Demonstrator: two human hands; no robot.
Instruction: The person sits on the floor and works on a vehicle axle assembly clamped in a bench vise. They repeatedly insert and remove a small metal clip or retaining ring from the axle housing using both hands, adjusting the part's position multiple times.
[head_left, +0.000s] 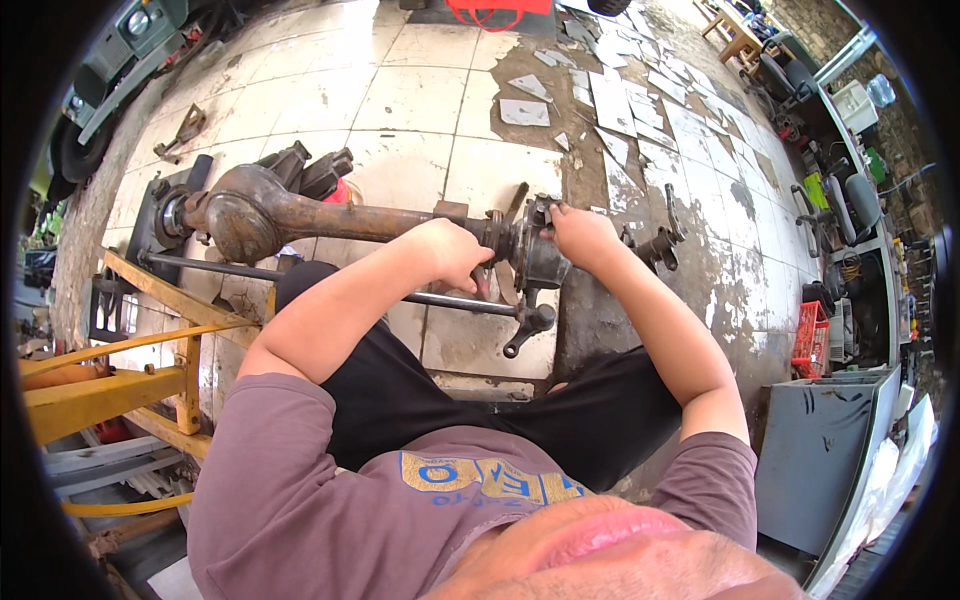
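A rusty vehicle axle (370,222) lies across the floor in front of me, its bulging differential housing (245,212) toward the left. At its right end sits a dark steering knuckle (543,268) with a round flange. My left hand (452,252) is at the axle tube just left of that flange, its fingers curled in; what they pinch, if anything, is hidden. On the knuckle's upper right side, my right hand (583,236) grips the edge with bent fingers. A long tie rod (430,298) runs below the tube, ending at a joint (540,318) close to my legs.
A yellow metal frame (110,395) stands at my left. To the right are a grey cabinet (825,450), a red crate (810,338) and a cluttered shelf. Broken tiles (620,110) lie loose at the far right. A metal bracket (182,132) rests on the tiles beyond the axle.
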